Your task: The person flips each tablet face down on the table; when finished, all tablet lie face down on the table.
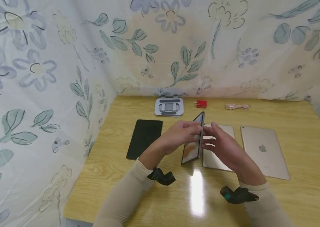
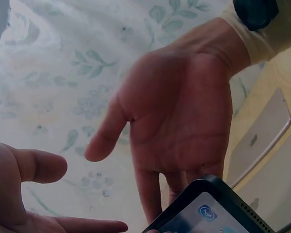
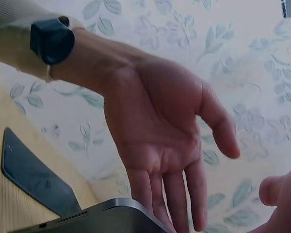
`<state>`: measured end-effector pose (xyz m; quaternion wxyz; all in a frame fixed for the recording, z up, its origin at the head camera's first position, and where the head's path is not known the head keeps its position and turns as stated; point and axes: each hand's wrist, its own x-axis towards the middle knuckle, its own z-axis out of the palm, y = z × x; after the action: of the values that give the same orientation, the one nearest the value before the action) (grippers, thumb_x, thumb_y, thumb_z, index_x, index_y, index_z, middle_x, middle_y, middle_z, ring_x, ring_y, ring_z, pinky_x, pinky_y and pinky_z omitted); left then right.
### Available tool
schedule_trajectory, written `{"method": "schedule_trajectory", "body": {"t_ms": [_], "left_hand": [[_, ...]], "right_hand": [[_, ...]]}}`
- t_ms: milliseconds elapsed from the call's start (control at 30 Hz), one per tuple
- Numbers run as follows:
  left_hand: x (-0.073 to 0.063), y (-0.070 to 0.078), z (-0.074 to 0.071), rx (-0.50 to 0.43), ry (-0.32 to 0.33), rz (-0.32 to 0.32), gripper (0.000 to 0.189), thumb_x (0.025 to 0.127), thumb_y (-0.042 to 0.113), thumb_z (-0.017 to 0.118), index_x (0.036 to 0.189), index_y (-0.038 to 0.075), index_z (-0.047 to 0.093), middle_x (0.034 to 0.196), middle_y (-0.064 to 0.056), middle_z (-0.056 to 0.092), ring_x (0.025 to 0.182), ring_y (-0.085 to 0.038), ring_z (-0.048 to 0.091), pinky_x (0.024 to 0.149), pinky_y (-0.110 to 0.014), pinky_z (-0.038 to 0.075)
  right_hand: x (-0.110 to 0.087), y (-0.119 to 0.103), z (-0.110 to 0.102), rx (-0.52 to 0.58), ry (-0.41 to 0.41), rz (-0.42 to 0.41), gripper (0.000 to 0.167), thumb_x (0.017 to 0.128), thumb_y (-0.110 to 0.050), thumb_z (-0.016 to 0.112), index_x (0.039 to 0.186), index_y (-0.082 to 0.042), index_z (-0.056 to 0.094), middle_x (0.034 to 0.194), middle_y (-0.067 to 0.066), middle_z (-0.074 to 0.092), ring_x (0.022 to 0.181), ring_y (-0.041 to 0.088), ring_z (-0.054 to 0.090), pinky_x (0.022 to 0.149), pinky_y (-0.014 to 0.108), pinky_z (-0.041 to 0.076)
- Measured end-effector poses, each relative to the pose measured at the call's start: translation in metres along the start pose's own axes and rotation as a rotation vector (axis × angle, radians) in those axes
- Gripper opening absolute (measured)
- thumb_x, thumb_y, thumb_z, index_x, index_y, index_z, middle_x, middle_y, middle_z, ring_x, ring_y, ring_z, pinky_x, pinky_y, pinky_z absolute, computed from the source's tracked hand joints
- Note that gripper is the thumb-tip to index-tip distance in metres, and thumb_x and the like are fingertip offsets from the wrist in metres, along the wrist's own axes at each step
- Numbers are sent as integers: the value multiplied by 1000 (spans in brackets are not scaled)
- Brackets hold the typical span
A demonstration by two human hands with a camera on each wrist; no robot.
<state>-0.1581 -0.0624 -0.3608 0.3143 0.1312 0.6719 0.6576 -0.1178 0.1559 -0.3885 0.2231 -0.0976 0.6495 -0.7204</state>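
A tablet (image 1: 192, 148) with a lit screen stands on edge above the table, between my two hands. My left hand (image 1: 178, 136) lays its straight fingers against the screen side. On the back of the tablet, the extended fingers of my right hand (image 1: 228, 148) touch it. Both thumbs stick out away from it. The left wrist view shows a tablet corner (image 2: 207, 199) with an app icon, and the right hand's palm (image 2: 179, 111) beyond it. In the right wrist view, the grey tablet back (image 3: 116, 218) is at the bottom, near the left hand's palm (image 3: 155, 111).
A black tablet (image 1: 145, 138) lies left of my hands. Two silver tablets lie to the right, one partly under my right hand (image 1: 215, 159), the other with a logo (image 1: 265, 160). Behind are a folded stand (image 1: 169, 106), a red charger plug (image 1: 201, 104) and a coiled cable (image 1: 237, 107).
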Motion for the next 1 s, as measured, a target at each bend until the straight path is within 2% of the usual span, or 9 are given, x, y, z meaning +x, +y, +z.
{"method": "schedule_trajectory", "body": {"t_ms": [133,333,567,667,767,867,1000], "left_hand": [[-4,-2,-9,-39,26,7,50,117,24,53,158,-6,52,168,-18,49,154,-34,52,121,-48,52],[-9,-5,-20,-76,89,6,49,117,25,54,156,-4,55,162,-18,56,153,-36,52,120,-48,53],[-15,-7,-36,-85,126,21,50,116,24,54,158,-3,52,160,-19,58,153,-36,53,121,-49,51],[-19,-8,-41,-106,132,25,51,117,24,52,160,-4,49,163,-21,55,154,-37,51,123,-51,49],[-23,-9,-47,-125,139,25,51,117,24,52,159,-5,49,164,-21,53,155,-37,50,125,-52,47],[-28,-10,-54,-147,156,21,51,117,25,51,158,-6,50,164,-22,52,155,-38,50,127,-53,44],[-34,-13,-61,-166,173,27,51,117,25,48,157,-7,49,165,-25,49,156,-40,48,129,-54,41]], "right_hand": [[5,-2,13,10,12,7,72,118,-57,30,160,1,37,151,14,38,124,28,52,107,29,56],[16,-3,29,34,58,16,60,119,-52,34,147,0,44,139,12,38,118,25,57,105,29,57],[30,-3,41,22,62,14,63,121,-46,32,154,7,40,139,13,40,118,26,58,106,28,57],[34,-1,43,32,52,7,64,121,-45,33,157,7,38,139,12,42,119,26,60,108,30,56],[38,4,42,27,25,7,66,121,-46,32,162,5,36,146,15,42,127,32,59,116,39,52],[41,12,41,3,-10,32,69,121,-47,29,166,5,32,158,22,37,140,41,51,126,49,42],[43,26,36,-16,-24,100,72,121,-47,27,168,8,26,170,29,30,155,50,39,134,58,28]]}}
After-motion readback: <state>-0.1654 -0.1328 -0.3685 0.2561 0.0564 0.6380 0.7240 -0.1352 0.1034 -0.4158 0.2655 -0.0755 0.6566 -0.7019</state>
